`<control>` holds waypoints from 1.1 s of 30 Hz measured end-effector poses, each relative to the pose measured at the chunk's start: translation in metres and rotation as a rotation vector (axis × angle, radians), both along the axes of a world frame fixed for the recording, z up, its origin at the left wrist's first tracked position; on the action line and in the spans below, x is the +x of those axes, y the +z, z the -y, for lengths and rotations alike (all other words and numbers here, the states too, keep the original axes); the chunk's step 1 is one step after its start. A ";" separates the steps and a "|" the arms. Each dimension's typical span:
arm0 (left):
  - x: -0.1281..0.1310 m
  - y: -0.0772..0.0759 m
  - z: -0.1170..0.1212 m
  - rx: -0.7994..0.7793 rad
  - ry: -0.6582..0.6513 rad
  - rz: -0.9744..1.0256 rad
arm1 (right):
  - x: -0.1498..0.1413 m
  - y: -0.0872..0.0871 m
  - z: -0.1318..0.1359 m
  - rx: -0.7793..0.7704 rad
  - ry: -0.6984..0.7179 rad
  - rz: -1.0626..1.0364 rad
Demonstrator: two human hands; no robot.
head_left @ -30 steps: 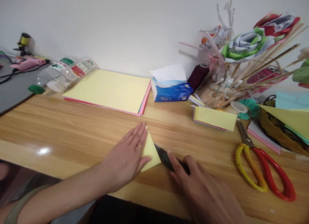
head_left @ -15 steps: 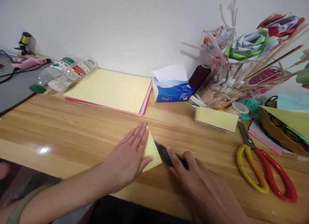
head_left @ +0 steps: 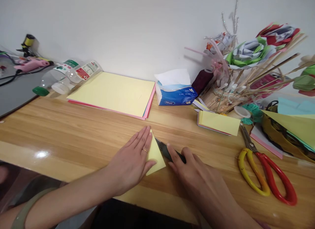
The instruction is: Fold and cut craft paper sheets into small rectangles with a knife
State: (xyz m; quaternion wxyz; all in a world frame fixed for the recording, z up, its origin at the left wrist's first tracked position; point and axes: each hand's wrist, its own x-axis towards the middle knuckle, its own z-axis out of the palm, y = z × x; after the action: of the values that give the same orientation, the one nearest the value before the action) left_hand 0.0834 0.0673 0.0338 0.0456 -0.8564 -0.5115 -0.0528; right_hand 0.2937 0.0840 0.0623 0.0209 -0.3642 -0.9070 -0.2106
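The left hand lies flat on the paper; at its three o'clock, the right hand grips a knife. Slipping paper could tear.

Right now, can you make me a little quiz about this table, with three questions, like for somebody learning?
1. Which one holds the dark-handled knife: the left hand or the right hand?
2. True or false: the scissors lie farther right than the tissue pack.
3. What colour is the piece of paper under the left hand?

Key: 1. The right hand. 2. True. 3. Yellow.
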 end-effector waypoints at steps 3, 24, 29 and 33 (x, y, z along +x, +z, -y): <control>0.000 0.000 0.000 0.001 0.002 0.004 | -0.002 0.000 -0.002 -0.019 -0.013 0.018; 0.000 -0.003 0.001 -0.018 0.003 0.047 | -0.028 0.017 -0.030 -0.197 -0.232 0.098; -0.002 -0.002 0.000 -0.069 0.007 0.130 | -0.025 0.020 -0.052 -0.129 -0.264 0.013; -0.006 0.010 0.001 -0.177 0.019 0.331 | -0.020 0.025 -0.054 -0.086 -0.210 -0.024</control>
State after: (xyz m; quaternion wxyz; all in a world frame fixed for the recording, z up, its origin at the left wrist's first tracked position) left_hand 0.0771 0.0663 0.0433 -0.1146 -0.8318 -0.5227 -0.1474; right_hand 0.2740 0.1376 0.0872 -0.0062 -0.4601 -0.8718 -0.1680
